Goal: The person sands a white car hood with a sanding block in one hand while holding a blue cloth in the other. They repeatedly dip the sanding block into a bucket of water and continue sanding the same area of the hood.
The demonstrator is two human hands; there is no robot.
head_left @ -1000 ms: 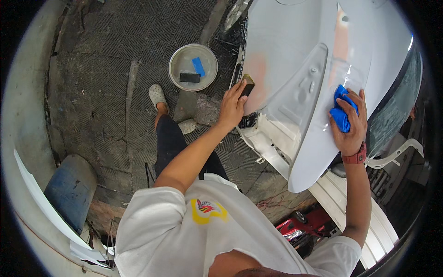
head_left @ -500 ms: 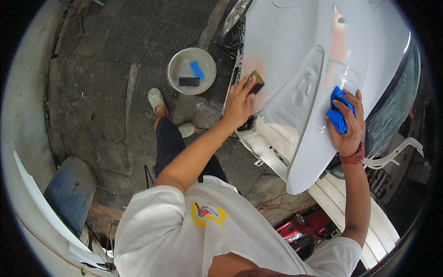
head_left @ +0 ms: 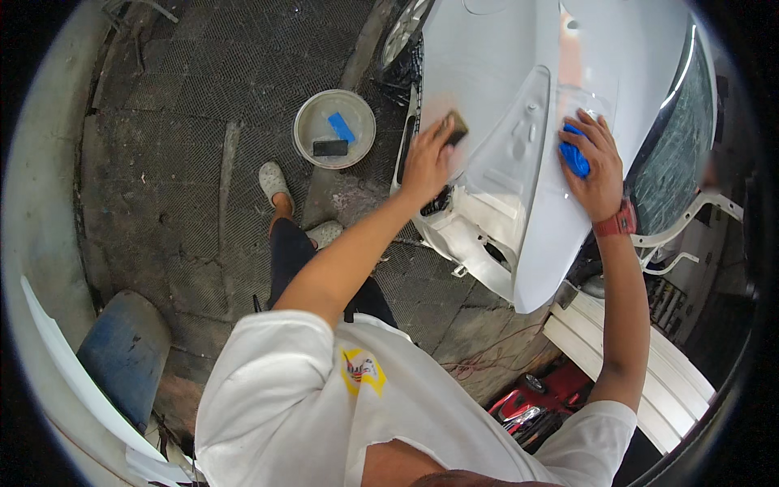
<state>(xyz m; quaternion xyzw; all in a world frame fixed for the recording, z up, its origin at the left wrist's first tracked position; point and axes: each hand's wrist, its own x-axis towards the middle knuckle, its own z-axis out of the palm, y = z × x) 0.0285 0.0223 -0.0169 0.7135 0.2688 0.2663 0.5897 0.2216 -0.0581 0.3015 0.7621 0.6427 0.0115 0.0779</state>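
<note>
While a bucket (head_left: 315, 118) with a blue pad (head_left: 341, 128) and a black pad (head_left: 330, 148) stood close by, we reached over the pale grey car (head_left: 479, 57).
Our left hand (head_left: 426, 166) gripped a brownish, slightly blurred block (head_left: 459, 130) by the pinkish patch (head_left: 442, 105); our right hand (head_left: 600, 183) clamped a bunched blue cloth (head_left: 575, 159) on the car.

Between the left hand (head_left: 428, 162) and the right hand (head_left: 599, 174), a way lies open above the grey car panel (head_left: 487, 49). The basin (head_left: 316, 120) stands left of it, a strip of floor (head_left: 389, 152) between them. A curved white bracket (head_left: 717, 199) probably obstructs the dim right side.
</note>
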